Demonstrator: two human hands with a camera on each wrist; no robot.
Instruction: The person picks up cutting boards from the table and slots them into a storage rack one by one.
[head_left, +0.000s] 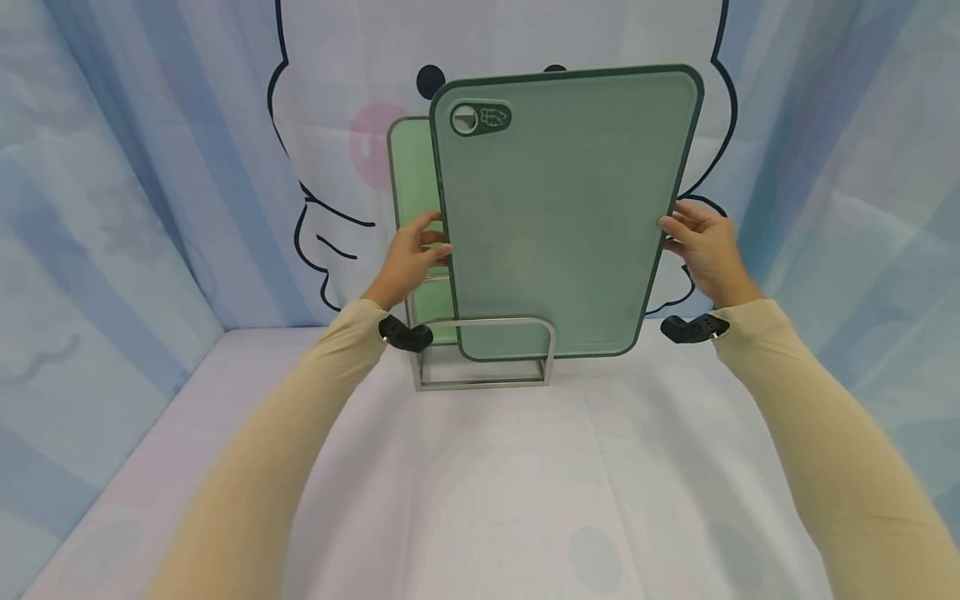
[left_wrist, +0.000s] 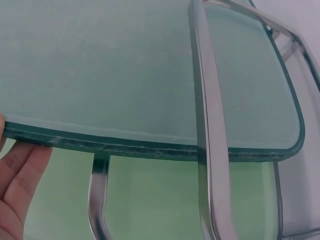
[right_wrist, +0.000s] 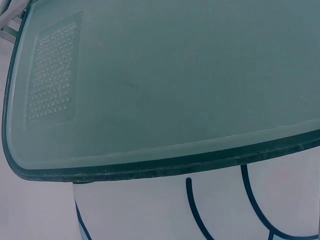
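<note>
A large grey-green cutting board [head_left: 562,217] with a dark green rim stands upright and slightly tilted between both hands. My left hand [head_left: 411,257] pinches its left edge, and in the left wrist view the fingers [left_wrist: 27,175] show at the rim. On the opposite edge my right hand [head_left: 705,246] grips it with thumb and fingers. The board's lower left part sits behind the front bar of a metal rack [head_left: 483,385], while its right part extends past the rack. Behind it a light green cutting board [head_left: 412,171] stands in the rack, mostly hidden.
The rack stands on a table with a pale cloth [head_left: 510,483]. A patterned curtain [head_left: 225,150] hangs close behind and at both sides. A rough, bumpy patch [right_wrist: 52,72] shows near one corner of the held board in the right wrist view.
</note>
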